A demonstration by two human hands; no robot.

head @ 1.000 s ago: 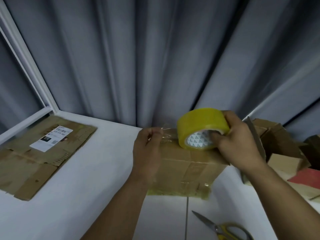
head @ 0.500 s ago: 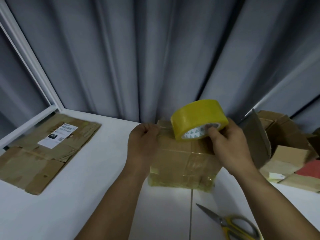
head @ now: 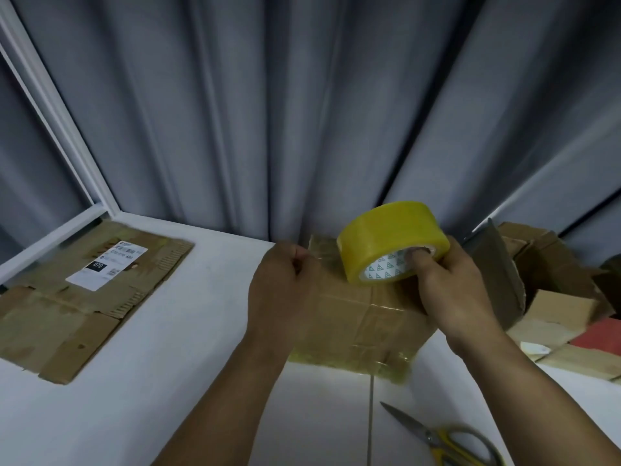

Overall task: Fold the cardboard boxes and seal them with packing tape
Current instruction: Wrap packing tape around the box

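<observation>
A folded cardboard box (head: 363, 317), wrapped in glossy tape, stands on the white table (head: 168, 381) in front of me. My right hand (head: 450, 290) grips a yellow roll of packing tape (head: 389, 240) above the box's top right, thumb in the core. My left hand (head: 282, 284) pinches the clear free end of the tape at the box's upper left edge. A short clear strip stretches between roll and left hand over the box top.
A flattened cardboard box (head: 77, 290) with a white label lies at the left. Yellow-handled scissors (head: 447, 438) lie near the front right. A heap of cardboard boxes and pieces (head: 554, 297) fills the right side. Grey curtains hang behind.
The roll has tilted and lifted slightly over the box's top right. My left hand has slid left with the tape end toward the box's edge.
</observation>
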